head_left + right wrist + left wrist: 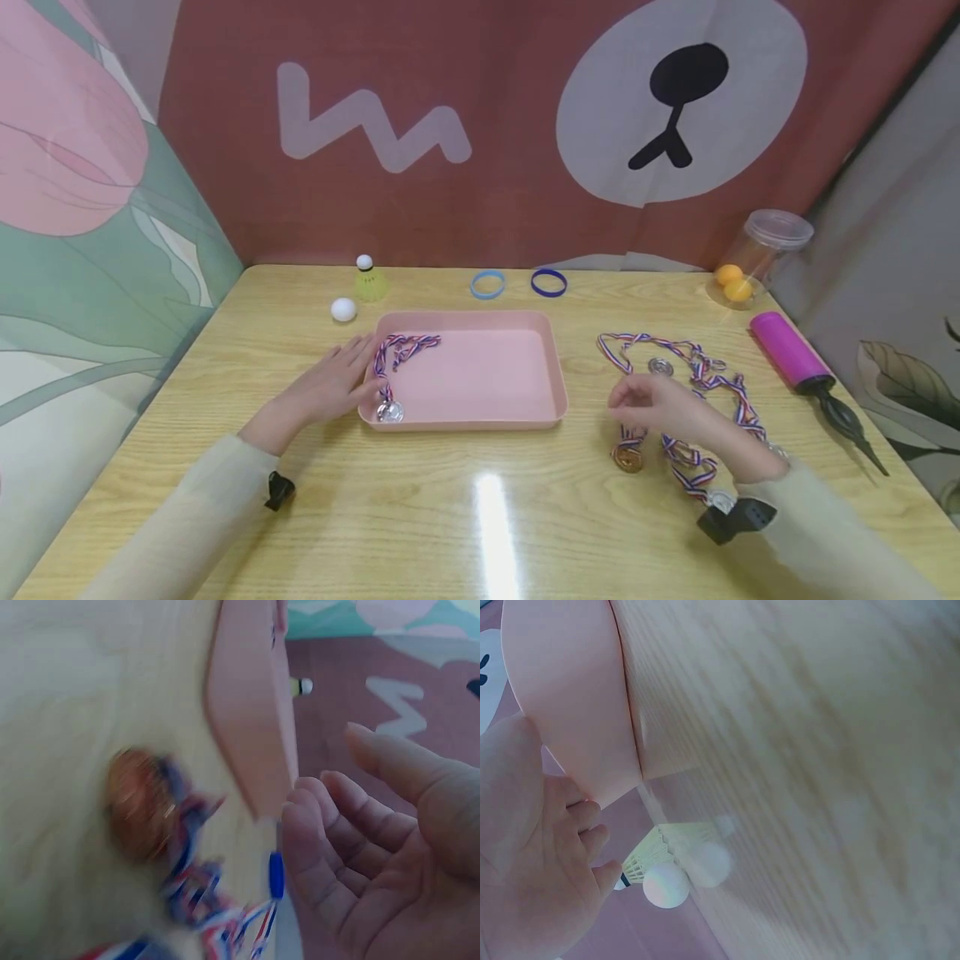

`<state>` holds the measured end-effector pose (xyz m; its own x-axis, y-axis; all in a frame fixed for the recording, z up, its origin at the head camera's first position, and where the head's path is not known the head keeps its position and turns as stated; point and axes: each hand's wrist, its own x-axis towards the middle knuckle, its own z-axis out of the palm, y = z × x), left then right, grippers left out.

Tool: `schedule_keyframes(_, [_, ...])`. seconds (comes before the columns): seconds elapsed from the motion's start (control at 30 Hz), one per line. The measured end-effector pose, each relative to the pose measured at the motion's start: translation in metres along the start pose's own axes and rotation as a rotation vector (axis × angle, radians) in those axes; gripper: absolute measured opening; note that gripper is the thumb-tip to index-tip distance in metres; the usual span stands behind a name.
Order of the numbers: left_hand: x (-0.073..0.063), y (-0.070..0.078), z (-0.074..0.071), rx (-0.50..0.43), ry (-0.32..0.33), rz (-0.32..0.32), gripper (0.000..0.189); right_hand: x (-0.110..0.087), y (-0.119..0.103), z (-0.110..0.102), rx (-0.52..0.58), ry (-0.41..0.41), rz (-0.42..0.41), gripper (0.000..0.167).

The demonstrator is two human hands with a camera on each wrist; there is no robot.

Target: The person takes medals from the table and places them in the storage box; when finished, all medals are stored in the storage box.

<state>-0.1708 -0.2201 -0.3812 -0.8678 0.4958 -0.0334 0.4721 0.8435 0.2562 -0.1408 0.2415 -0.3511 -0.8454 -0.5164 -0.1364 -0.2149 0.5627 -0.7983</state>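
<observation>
My left hand (330,387) rests at the left rim of a shallow pink tray (487,375), fingers straight. Inside the tray, along its left side, lies a silver medal (390,412) with a red, white and blue striped ribbon (382,358). To the tray's right, my right hand (663,408) hovers above several medals with tangled ribbons; its fingers are loosely bent and hold nothing. Just below those fingers is a bronze-coloured medal (628,458), blurred in the right wrist view. One silver medal (661,366) lies behind the hand, another (722,501) near the wrist.
Behind the tray are a white ball (343,310), a yellow shuttlecock (371,282), a light blue wristband (488,285) and a dark blue wristband (549,283). A clear jar (772,242) with orange balls and a magenta hand pump (792,350) stand and lie at the right.
</observation>
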Motion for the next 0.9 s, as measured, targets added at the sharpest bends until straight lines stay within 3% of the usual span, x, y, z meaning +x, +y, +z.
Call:
schedule_keyframes(0.13, [0.0,-0.001,0.001,0.01,0.004,0.006,0.07,-0.017,0.015,-0.001,-0.064,-0.045,0.047,0.014])
schedule_keyframes(0.3, [0.0,-0.003,0.001,0.009,0.005,0.007,0.07,-0.026,0.028,0.002,-0.12,-0.062,0.015,0.015])
schedule_keyframes(0.67, [0.001,-0.003,0.001,0.001,0.0,0.002,0.071,-0.021,0.029,0.016,-0.343,0.007,-0.089,0.032])
schedule_keyframes(0.9, [0.0,-0.003,0.001,0.005,0.009,0.014,0.07,-0.018,0.024,0.023,-0.516,0.044,-0.079,0.039])
